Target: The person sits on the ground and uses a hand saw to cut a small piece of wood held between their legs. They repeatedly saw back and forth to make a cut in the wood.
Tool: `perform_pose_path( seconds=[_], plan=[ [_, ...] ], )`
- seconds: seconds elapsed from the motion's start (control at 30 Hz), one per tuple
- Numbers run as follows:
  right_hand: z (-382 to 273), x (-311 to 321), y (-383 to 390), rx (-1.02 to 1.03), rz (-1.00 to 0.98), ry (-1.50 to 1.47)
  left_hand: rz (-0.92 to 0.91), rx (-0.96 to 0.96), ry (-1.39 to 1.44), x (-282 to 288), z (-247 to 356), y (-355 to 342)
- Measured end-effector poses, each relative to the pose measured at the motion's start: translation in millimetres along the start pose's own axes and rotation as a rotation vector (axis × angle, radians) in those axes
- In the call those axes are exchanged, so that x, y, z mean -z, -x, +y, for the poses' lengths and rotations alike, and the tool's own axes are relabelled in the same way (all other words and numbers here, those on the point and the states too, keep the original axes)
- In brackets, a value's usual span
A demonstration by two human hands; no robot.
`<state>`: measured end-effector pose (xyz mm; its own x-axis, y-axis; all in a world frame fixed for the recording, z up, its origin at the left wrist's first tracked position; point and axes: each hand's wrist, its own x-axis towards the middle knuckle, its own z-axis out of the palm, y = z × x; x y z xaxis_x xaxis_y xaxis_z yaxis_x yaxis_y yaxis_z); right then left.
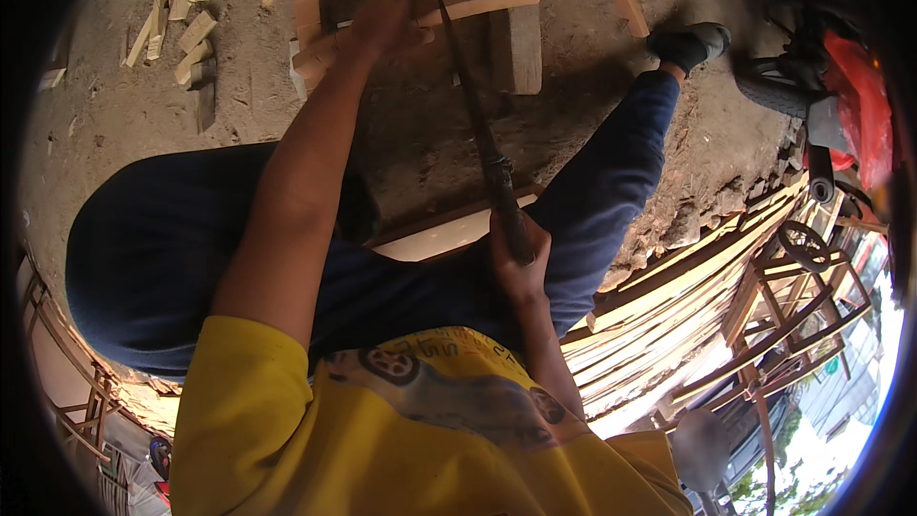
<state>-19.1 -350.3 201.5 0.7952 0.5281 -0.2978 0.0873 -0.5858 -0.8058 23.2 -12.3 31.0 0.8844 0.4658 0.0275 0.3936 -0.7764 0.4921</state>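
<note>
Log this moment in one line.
left hand: on wood strip | right hand: grips handle | blade: crosses strip in view, contact unclear

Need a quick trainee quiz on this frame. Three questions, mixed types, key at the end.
1. True or false: the long dark tool lies on the ground with no hand on it.
2. Where in the picture do the small wood pieces lie scattered? A) lower right B) upper left C) centre
3. Fill the gap: the ____ hand is on the wooden strip.

Key:
1. False; the right hand grips it by the handle.
2. B
3. Left; the left hand is on the strip.
</note>
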Motion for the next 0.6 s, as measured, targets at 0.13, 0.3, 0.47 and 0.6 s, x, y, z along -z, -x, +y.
perform_pose_path(
  seconds=[0.13, 0.3, 0.47, 0.6],
  plan=[
    [-3, 5, 2, -0.004, -0.006, -0.004, 0.157, 0.036, 0.156, -6, 0, 1],
    [-1, 4, 1, -0.024, -0.029, 0.021, 0.073, 0.055, 0.316, -14, -16, -3],
    [-7, 12, 3, -0.05, -0.029, 0.02, -0.095, 0.167, 0.284, -2, -5, -3],
    [-12, 5, -11, -0.034, -0.041, 0.0, -0.113, 0.141, 0.443, -5, -16, -2]
  ],
)
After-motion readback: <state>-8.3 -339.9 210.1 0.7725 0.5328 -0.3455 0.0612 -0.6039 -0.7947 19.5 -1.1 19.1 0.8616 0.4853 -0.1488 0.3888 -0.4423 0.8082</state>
